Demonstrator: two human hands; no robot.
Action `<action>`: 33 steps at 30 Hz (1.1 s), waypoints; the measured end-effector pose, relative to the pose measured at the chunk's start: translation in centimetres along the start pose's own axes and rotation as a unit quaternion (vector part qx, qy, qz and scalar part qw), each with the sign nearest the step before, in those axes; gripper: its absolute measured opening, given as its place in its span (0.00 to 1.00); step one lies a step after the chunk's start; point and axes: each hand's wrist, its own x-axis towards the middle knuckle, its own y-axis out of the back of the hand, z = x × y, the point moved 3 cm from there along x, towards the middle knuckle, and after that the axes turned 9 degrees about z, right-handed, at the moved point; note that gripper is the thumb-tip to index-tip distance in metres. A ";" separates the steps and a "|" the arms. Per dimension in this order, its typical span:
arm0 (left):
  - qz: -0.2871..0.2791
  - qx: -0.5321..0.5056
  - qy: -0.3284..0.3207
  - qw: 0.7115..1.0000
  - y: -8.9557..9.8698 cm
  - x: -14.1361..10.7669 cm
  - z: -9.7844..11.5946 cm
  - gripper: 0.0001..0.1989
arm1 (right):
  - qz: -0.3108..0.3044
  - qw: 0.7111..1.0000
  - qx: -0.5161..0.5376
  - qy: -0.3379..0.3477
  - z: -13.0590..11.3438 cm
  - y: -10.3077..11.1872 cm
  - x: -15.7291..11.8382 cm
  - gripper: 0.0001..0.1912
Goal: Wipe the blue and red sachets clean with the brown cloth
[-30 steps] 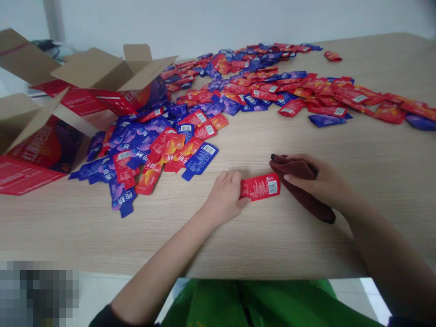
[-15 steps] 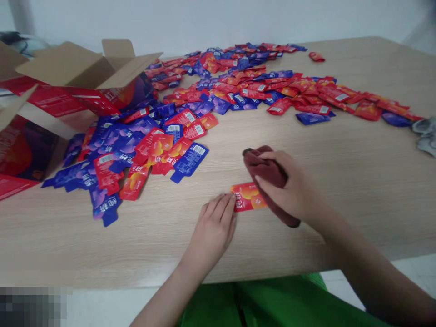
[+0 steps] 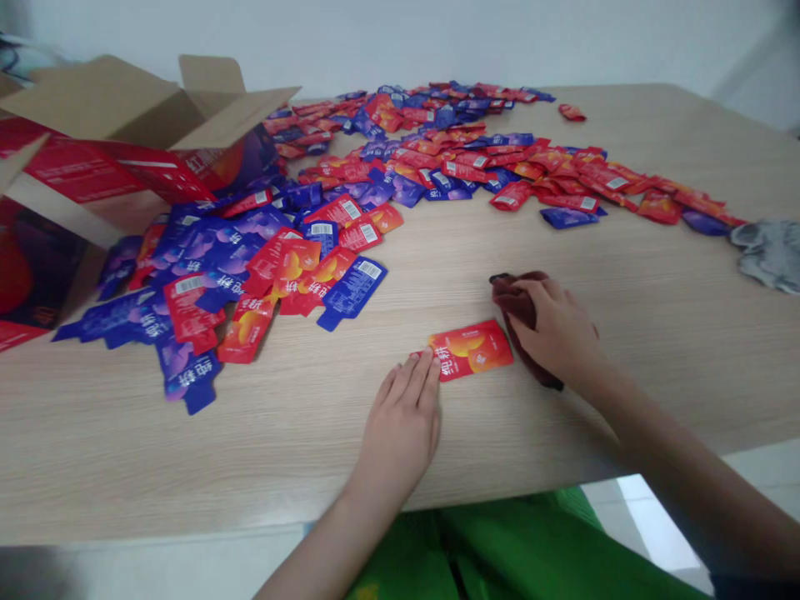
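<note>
A red and orange pouch [image 3: 476, 350] lies flat on the table in front of me, its printed front up. My left hand [image 3: 403, 412] rests with its fingers flat over the pouch's left end, pinning it to the tabletop. Just past the right end, my right hand [image 3: 559, 329] is closed around a folded dark brown cloth [image 3: 523, 310] with black edges. The cloth is down at table level, and part of it is hidden under my fingers.
Red and blue pouches [image 3: 250, 258] form a pile at the left, and a long band of pouches [image 3: 475, 158] curves across the back. Open printed cardboard boxes [image 3: 137, 100] stand at the far left. A grey crumpled cloth [image 3: 772, 254] lies at the right edge.
My right hand has moved the brown cloth to the right, off the pouch, uncovering the pouch's right end. My left hand keeps its place on the left end.
</note>
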 end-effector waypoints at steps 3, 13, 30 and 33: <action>0.003 0.003 -0.002 1.000 0.0 0.1 0.0 0.24 | 0.056 0.995 0.082 0.030 -3.9 0.8 0.1 0.19; 0.020 -0.010 0.001 1.000 -0.2 -0.2 -0.1 0.25 | -0.063 0.997 -0.022 0.043 -2.1 -2.0 -1.3 0.21; 0.017 -0.022 0.010 1.000 0.0 0.0 -0.2 0.24 | -0.070 0.997 -0.027 0.025 -0.4 -1.2 -1.0 0.21; 0.017 -0.013 0.011 1.000 -0.2 0.0 -0.1 0.23 | -0.017 0.998 -0.041 0.034 -1.4 0.2 -0.6 0.23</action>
